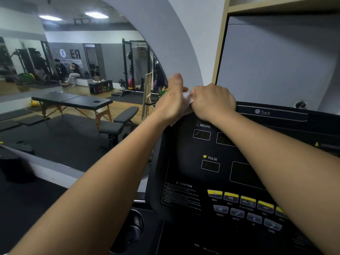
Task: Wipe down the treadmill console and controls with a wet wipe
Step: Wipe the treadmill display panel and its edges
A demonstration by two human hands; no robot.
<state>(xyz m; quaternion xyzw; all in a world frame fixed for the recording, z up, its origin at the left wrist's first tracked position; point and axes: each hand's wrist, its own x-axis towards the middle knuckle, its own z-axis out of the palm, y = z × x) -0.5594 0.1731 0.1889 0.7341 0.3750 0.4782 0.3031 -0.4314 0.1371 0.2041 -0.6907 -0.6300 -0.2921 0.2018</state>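
Hands (pixel 213 102) grip wipe (pixel 187 99) at console (pixel 184 155) edge (top-left)

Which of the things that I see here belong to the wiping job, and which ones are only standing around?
For the job:
wet wipe, held between left hand and right hand
treadmill console
yellow buttons

Only standing around:
massage table
weight bench
squat rack
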